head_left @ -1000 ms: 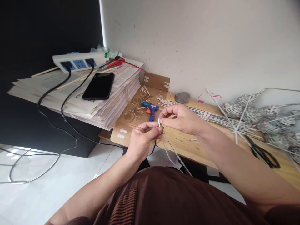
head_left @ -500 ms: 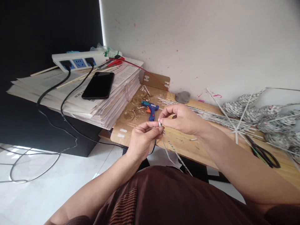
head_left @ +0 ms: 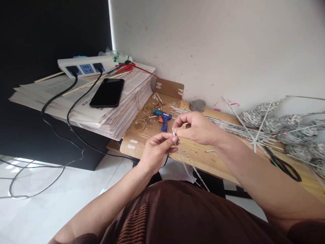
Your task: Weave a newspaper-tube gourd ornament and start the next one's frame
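My left hand [head_left: 158, 149] and my right hand [head_left: 195, 128] meet above the front edge of the wooden table. Between their fingertips they pinch the upper end of thin rolled-paper strips [head_left: 190, 162]. Two strips hang from there toward my lap, one of them speckled. The fingers of both hands are closed, and they hide part of the pinched end. Just behind the hands a blue glue gun [head_left: 164, 119] lies on brown cardboard [head_left: 127, 144].
Newspapers [head_left: 132, 105] are stacked at the left under a phone [head_left: 107, 92] and a power strip [head_left: 86, 67] with hanging cables. Paper sticks [head_left: 225, 125], a star-shaped frame [head_left: 255, 139], black scissors [head_left: 286, 167], woven bundles [head_left: 271, 118] and a grey lump [head_left: 197, 105] are at the right.
Both hands stay nearly in place, with small finger shifts at the pinched end. The hanging strips have swung slightly to the right.
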The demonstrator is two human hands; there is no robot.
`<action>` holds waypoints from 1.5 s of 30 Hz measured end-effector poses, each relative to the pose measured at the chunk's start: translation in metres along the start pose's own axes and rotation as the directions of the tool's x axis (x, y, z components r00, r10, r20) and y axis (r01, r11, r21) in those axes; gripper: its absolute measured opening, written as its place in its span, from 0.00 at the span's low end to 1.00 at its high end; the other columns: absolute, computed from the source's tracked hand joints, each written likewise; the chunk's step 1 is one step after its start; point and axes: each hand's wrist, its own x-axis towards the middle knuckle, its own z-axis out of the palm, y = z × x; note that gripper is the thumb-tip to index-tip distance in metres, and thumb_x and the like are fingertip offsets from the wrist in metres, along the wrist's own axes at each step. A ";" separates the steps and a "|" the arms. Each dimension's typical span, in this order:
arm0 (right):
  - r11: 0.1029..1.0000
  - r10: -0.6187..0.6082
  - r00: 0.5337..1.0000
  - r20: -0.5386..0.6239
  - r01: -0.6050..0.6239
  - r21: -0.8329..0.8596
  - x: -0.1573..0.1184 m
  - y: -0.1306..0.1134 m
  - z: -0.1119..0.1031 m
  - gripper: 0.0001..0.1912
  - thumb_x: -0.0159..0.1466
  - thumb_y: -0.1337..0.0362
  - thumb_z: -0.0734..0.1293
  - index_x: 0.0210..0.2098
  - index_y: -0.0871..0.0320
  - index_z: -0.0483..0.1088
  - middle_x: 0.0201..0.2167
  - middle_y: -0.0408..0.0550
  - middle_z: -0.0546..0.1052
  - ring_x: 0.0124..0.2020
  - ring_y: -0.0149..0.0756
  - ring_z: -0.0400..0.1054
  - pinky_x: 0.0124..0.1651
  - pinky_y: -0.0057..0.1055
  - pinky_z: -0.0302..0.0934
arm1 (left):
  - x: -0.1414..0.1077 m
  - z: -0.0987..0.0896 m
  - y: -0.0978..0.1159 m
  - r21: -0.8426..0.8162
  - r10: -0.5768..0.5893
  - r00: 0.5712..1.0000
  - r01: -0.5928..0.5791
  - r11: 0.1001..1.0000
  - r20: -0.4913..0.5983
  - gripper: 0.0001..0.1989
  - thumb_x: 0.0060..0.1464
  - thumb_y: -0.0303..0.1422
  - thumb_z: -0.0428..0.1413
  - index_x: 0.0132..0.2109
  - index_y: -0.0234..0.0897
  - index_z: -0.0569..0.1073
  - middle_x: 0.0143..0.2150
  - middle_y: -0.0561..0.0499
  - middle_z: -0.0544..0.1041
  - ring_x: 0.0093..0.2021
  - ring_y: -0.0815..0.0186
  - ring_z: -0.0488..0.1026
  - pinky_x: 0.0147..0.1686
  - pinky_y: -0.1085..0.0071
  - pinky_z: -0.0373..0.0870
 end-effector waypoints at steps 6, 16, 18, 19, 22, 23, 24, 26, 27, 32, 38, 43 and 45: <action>1.000 0.008 1.000 0.008 -0.009 0.007 -0.002 -0.001 0.000 0.03 0.52 0.64 0.68 0.26 0.57 0.73 0.22 0.39 0.72 0.22 0.27 0.61 0.28 0.28 0.54 | -0.001 -0.001 -0.001 -0.020 -0.012 0.999 0.013 1.000 0.039 0.11 0.46 0.38 0.69 0.34 0.35 0.81 0.30 0.52 0.78 0.30 0.72 0.75 0.31 0.76 0.76; 1.000 -0.008 1.000 0.002 0.008 -0.020 -0.002 -0.002 0.002 0.04 0.52 0.64 0.68 0.27 0.58 0.73 0.24 0.39 0.73 0.24 0.26 0.61 0.29 0.28 0.54 | 0.003 -0.004 -0.001 -0.057 -0.055 0.990 0.063 0.996 0.131 0.15 0.44 0.39 0.70 0.35 0.32 0.81 0.27 0.50 0.77 0.28 0.72 0.73 0.28 0.77 0.74; 1.000 -0.005 1.000 0.004 0.005 -0.020 -0.002 -0.004 0.003 0.04 0.52 0.64 0.68 0.27 0.58 0.72 0.24 0.39 0.73 0.24 0.26 0.61 0.29 0.28 0.55 | 0.003 -0.004 0.000 -0.050 -0.048 0.990 0.055 0.997 0.136 0.15 0.44 0.39 0.70 0.35 0.32 0.81 0.27 0.50 0.77 0.27 0.72 0.73 0.27 0.77 0.74; 1.000 -0.003 1.000 0.003 0.003 -0.019 -0.002 -0.004 0.004 0.04 0.52 0.64 0.68 0.26 0.58 0.72 0.24 0.39 0.73 0.24 0.26 0.61 0.30 0.28 0.55 | 0.003 -0.004 0.001 -0.045 -0.044 0.990 0.050 0.998 0.133 0.15 0.44 0.39 0.70 0.35 0.32 0.81 0.27 0.50 0.77 0.27 0.72 0.73 0.27 0.77 0.74; 1.000 -0.006 1.000 -0.006 0.006 -0.012 -0.001 -0.005 0.005 0.03 0.52 0.64 0.69 0.26 0.58 0.72 0.25 0.40 0.75 0.25 0.28 0.65 0.31 0.28 0.58 | 0.002 -0.004 0.002 -0.021 -0.031 0.993 0.034 0.999 0.117 0.15 0.42 0.39 0.71 0.33 0.32 0.80 0.27 0.50 0.76 0.27 0.72 0.73 0.27 0.78 0.73; 1.000 -0.011 1.000 -0.012 0.011 -0.001 0.000 -0.004 0.005 0.03 0.52 0.64 0.70 0.26 0.58 0.73 0.26 0.41 0.76 0.26 0.29 0.66 0.32 0.28 0.59 | 0.002 -0.004 0.003 -0.016 -0.023 0.994 0.024 1.000 0.109 0.15 0.42 0.39 0.71 0.33 0.32 0.80 0.27 0.51 0.76 0.27 0.73 0.73 0.27 0.78 0.73; 1.000 -0.018 1.000 -0.011 0.018 0.018 0.000 -0.004 0.004 0.04 0.53 0.64 0.70 0.27 0.58 0.74 0.27 0.42 0.77 0.28 0.30 0.68 0.34 0.29 0.61 | 0.003 -0.004 0.003 -0.014 -0.013 0.995 0.014 1.000 0.101 0.14 0.43 0.38 0.71 0.32 0.32 0.80 0.27 0.51 0.76 0.27 0.73 0.73 0.27 0.78 0.73; 0.997 -0.038 0.999 0.026 0.036 0.072 0.001 -0.003 0.001 0.06 0.55 0.62 0.70 0.31 0.58 0.76 0.30 0.44 0.79 0.32 0.32 0.72 0.38 0.30 0.64 | 0.003 -0.005 0.005 -0.018 0.008 0.996 -0.007 1.000 0.088 0.13 0.44 0.38 0.70 0.32 0.33 0.80 0.27 0.52 0.76 0.27 0.74 0.72 0.27 0.79 0.73; 0.994 -0.051 0.998 0.047 0.046 0.101 0.002 -0.003 -0.001 0.08 0.56 0.60 0.70 0.34 0.58 0.77 0.32 0.45 0.80 0.34 0.33 0.73 0.40 0.31 0.65 | 0.003 -0.006 0.005 -0.021 0.014 0.997 -0.013 1.000 0.081 0.13 0.44 0.38 0.70 0.32 0.33 0.80 0.28 0.52 0.77 0.27 0.74 0.72 0.27 0.79 0.73; 0.990 -0.103 0.993 0.051 0.097 0.104 0.004 -0.003 -0.010 0.12 0.60 0.58 0.70 0.39 0.58 0.79 0.37 0.48 0.82 0.38 0.35 0.74 0.44 0.32 0.66 | 0.003 -0.005 0.009 -0.038 0.012 0.997 -0.010 0.999 0.070 0.12 0.44 0.37 0.71 0.33 0.34 0.80 0.36 0.50 0.80 0.28 0.74 0.74 0.26 0.78 0.73; 0.994 -0.085 0.991 0.100 0.078 0.078 0.001 -0.004 -0.010 0.09 0.61 0.59 0.69 0.34 0.57 0.80 0.32 0.46 0.82 0.35 0.34 0.75 0.41 0.31 0.67 | 0.003 -0.005 0.010 -0.039 0.007 0.994 -0.002 0.999 0.108 0.12 0.45 0.36 0.70 0.33 0.33 0.80 0.32 0.52 0.77 0.28 0.74 0.73 0.26 0.79 0.74; 0.995 -0.087 0.993 0.080 0.083 0.051 0.002 -0.006 -0.006 0.07 0.59 0.60 0.70 0.32 0.56 0.80 0.31 0.46 0.82 0.34 0.34 0.74 0.39 0.30 0.66 | 0.003 -0.007 0.007 -0.041 0.007 0.993 -0.003 0.999 0.115 0.12 0.45 0.37 0.70 0.32 0.33 0.79 0.31 0.52 0.76 0.28 0.74 0.73 0.26 0.78 0.74; 0.996 -0.084 0.993 0.082 0.082 0.034 0.003 -0.007 -0.005 0.07 0.59 0.61 0.70 0.32 0.56 0.80 0.31 0.45 0.82 0.33 0.34 0.74 0.39 0.30 0.66 | 0.003 -0.008 0.005 -0.042 0.013 0.993 -0.008 0.999 0.121 0.12 0.46 0.37 0.70 0.33 0.33 0.79 0.30 0.52 0.76 0.28 0.73 0.73 0.26 0.78 0.75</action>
